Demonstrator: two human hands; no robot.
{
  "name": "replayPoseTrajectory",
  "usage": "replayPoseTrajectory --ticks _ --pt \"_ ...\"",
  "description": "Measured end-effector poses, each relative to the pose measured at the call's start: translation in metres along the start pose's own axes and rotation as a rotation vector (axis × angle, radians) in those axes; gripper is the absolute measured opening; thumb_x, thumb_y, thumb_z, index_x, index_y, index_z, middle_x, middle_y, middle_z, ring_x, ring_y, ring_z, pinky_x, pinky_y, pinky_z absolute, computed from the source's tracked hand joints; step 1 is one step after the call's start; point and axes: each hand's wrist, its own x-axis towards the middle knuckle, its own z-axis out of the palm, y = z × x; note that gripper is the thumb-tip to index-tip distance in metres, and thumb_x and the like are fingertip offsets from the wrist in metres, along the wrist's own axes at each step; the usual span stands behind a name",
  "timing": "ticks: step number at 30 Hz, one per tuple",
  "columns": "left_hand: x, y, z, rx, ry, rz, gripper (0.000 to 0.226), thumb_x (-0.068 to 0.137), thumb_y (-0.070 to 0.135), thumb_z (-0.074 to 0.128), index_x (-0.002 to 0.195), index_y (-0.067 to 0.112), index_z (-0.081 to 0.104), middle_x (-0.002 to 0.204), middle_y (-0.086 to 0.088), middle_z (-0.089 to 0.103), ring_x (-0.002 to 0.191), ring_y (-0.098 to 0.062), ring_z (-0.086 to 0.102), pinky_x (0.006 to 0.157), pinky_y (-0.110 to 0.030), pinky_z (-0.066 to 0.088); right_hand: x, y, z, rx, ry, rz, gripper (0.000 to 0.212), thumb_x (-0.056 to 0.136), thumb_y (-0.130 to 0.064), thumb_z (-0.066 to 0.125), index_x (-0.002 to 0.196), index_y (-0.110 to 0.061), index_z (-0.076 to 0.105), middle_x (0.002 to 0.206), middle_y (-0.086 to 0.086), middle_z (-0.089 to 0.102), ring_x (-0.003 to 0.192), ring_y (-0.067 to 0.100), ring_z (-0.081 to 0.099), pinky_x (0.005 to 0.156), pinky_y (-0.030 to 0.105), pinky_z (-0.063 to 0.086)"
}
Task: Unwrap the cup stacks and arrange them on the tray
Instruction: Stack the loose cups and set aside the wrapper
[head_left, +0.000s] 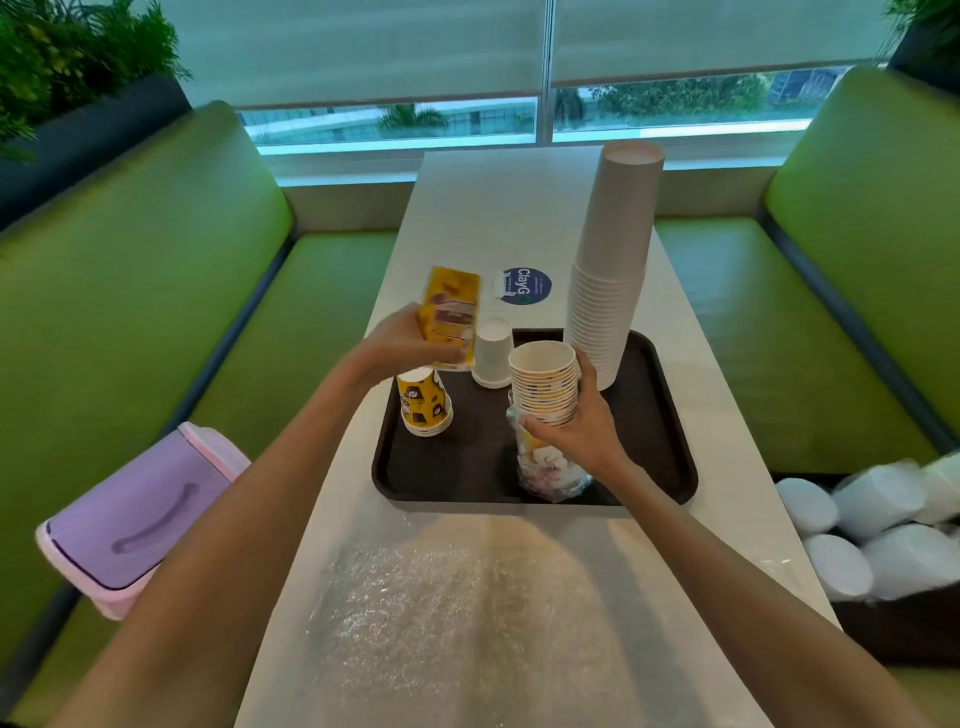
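The yellow cups (452, 317) in the left hand (410, 340) are smeared by motion, so their number and print cannot be made out. They also cover that hand's fingertips. The lower part of the wrapped stack (545, 384) is veiled by crinkled plastic (550, 470), which blurs whatever is printed there. On the right seat, a black box (893, 629) is cut off by the picture's edge. It holds several white cup stacks (852, 561) lying on their sides. A purple bin (135, 519) sits on the left seat.

A dark tray (670, 467) lies on the middle of the white table (493, 208). It carries three things, all upside down: a short yellow stack (425, 402) near its left edge, a small white cup (492, 353) at its far edge, and a tall white stack (613, 249) at its far right corner. A loose sheet of clear wrap (441, 623) lies on the table near its near edge. A round blue sticker (525, 287) sits just beyond the tray's far edge.

Both bare arms reach forward. The left hand is raised above the tray's far left corner, grasping the yellow cups, which are tilted. The right hand (587, 421) is over the middle of the tray. Its fingers are curled round the wrapped stack from the right, holding it rim up, and the plastic trails down towards the tray's near edge.
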Motion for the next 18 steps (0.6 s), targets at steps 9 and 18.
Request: replayPoseTrajectory --ticks 9,18 --pt "0.006 -0.067 0.017 -0.200 0.418 -0.014 0.080 0.065 0.008 0.086 0.127 0.006 0.035 0.123 -0.007 0.055 0.109 -0.019 0.054 0.088 -0.030 0.044 0.000 0.005 0.003 -0.008 -0.009 0.024 0.106 0.069 -0.033 0.084 0.147 -0.026 0.013 0.147 0.002 0.038 0.135 0.020 0.039 0.109 0.042 0.037" --pt "0.007 -0.078 0.027 -0.150 0.240 -0.174 0.091 0.079 0.028 0.076 0.143 0.013 0.014 0.150 -0.017 0.025 0.135 -0.030 0.033 0.100 -0.030 0.031 0.000 0.004 0.002 -0.017 -0.006 0.022 0.105 0.069 -0.032 0.085 0.147 -0.025 0.014 0.147 0.002 0.039 0.135 0.020 0.040 0.108 0.037 0.037"
